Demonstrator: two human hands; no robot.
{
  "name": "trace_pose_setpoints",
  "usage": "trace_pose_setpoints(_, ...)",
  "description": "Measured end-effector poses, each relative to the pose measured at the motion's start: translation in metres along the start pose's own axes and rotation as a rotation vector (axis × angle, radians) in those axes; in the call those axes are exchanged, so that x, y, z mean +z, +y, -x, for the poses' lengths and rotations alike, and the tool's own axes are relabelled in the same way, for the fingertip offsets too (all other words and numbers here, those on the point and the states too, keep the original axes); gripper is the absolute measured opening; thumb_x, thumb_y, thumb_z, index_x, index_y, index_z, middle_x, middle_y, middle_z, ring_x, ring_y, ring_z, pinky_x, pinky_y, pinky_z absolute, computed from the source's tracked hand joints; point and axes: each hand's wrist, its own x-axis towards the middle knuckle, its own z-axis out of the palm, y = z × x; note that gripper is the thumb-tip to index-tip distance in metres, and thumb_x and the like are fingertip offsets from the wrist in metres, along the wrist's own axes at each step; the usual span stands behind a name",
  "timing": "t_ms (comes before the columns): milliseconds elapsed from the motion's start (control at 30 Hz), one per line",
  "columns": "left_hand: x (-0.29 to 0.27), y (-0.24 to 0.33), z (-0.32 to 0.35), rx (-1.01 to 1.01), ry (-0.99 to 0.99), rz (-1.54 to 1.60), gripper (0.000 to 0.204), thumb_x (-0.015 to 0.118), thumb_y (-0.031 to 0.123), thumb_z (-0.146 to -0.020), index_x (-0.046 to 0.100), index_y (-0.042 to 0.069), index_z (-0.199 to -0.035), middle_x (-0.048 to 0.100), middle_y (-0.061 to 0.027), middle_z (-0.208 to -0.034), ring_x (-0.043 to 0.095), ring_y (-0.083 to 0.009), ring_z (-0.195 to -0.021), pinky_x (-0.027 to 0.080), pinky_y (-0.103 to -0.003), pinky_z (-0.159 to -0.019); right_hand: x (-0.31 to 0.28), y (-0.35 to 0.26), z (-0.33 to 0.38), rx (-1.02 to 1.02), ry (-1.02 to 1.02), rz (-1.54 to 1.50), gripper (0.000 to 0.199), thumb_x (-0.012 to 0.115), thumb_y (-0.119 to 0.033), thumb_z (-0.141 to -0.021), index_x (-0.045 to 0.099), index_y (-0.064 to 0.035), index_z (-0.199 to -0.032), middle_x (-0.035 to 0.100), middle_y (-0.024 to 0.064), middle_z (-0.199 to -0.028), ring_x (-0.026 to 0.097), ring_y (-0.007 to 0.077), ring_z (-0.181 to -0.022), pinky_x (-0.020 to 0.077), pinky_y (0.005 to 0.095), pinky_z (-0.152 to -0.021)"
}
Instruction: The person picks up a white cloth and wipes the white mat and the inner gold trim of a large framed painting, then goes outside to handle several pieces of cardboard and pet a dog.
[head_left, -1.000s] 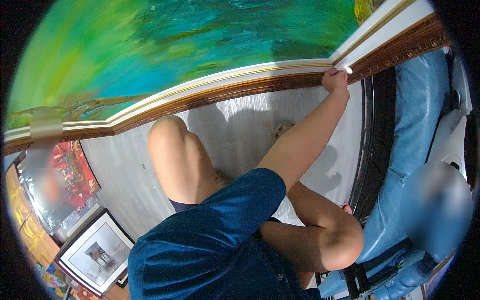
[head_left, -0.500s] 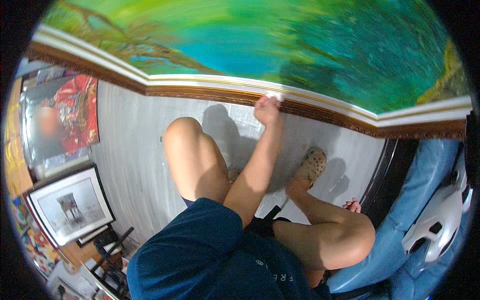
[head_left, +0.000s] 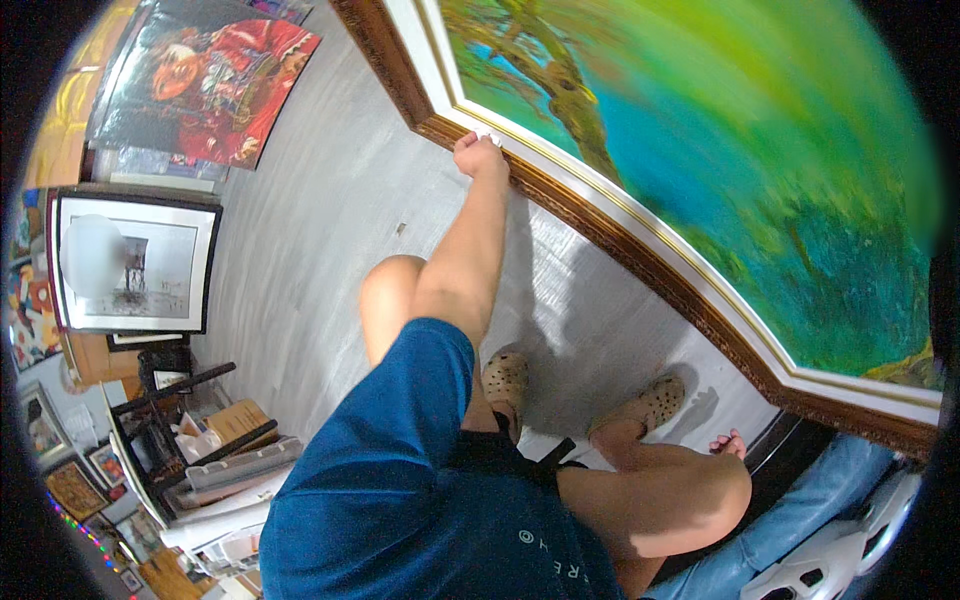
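Observation:
A large painting (head_left: 700,130) in greens, blues and yellows stands before me, leaning tree at its left. Its picture frame (head_left: 610,230) has a carved brown outer edge, a white inner border and thin gold lines. My left hand (head_left: 478,158) is closed on a small white wad (head_left: 488,136), perhaps tissue or cloth. It presses against the frame's lower edge, near the lower-left corner. Beyond my bent right knee, my right hand (head_left: 729,443) shows only its fingertips. They look slightly apart, with nothing visible in them; the palm is hidden behind the leg.
To the left lean a canvas with a red-clothed figure (head_left: 215,90) and a black-framed picture (head_left: 150,265). Below them stands a black rack (head_left: 190,430) with papers and boxes. At the lower right are a blue padded seat (head_left: 800,520) and a white helmet-like shell (head_left: 830,565).
My left hand has slid leftward along the frame's lower edge with the white wad, close to the corner. The view has turned left. My right hand stays beside the knee.

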Motion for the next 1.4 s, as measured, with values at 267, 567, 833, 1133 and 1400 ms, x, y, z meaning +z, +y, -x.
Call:
trace_pose_setpoints(267,-0.002,0.042,-0.153,0.071,-0.186,-0.362,0.027,0.077,-0.004,-0.066,0.064,0.002,-0.089,0.067,-0.0120,-0.081,0.065,-0.0241,-0.065,0.055,-0.035,-0.060,0.059,-0.221,0.068,-0.476,0.214,0.046,0.030,0.049,-0.022,-0.101,0.056,0.0021,-0.118,0.055,0.0038,-0.082,0.049,0.0114,-0.071,0.0408,0.0242,-0.064)
trace_pose_setpoints(567,-0.010,0.134,-0.073,0.264,-0.144,-0.172,0.021,0.076,0.005,-0.068,0.069,0.003,-0.088,0.071,-0.0124,-0.079,0.069,-0.0221,-0.076,0.054,-0.033,-0.073,0.121,-0.400,0.176,-0.981,0.124,0.007,0.037,0.049,-0.029,-0.099,0.054,0.0033,-0.116,0.045,0.0065,-0.079,0.042,0.0170,-0.077,0.0356,0.0270,-0.074)
trace_pose_setpoints(833,0.014,0.343,0.002,1.215,-0.199,0.291,0.011,0.070,0.008,-0.075,0.070,0.000,-0.082,0.065,-0.0165,-0.081,0.065,-0.0321,-0.073,0.050,-0.039,-0.069,0.204,-0.443,0.228,-0.968,-0.662,-0.610,0.017,0.052,-0.004,-0.089,0.051,0.0029,-0.104,0.057,0.0194,-0.113,0.056,0.0219,-0.097,0.0454,0.0397,-0.087)
trace_pose_setpoints(1133,-0.016,0.253,-0.015,1.192,-0.293,0.004,0.011,0.066,0.002,-0.079,0.071,0.002,-0.088,0.064,-0.0159,-0.084,0.065,-0.0322,-0.080,0.051,-0.039,-0.072,0.210,-0.431,0.170,-1.226,-0.431,0.040,0.031,0.047,-0.027,-0.100,0.054,-0.0003,-0.114,0.043,0.0069,-0.079,0.039,0.0185,-0.075,0.0326,0.0327,-0.066)
trace_pose_setpoints(1400,-0.015,0.266,-0.012,1.236,-0.283,-0.032,0.016,0.066,-0.001,-0.081,0.072,0.004,-0.094,0.069,-0.0137,-0.091,0.068,-0.0258,-0.083,0.053,-0.032,-0.075,0.290,-0.475,0.125,-1.288,-0.723,-0.126,0.027,0.047,-0.024,-0.100,0.057,-0.0015,-0.109,0.046,0.0067,-0.078,0.038,0.0180,-0.073,0.0319,0.0346,-0.067)
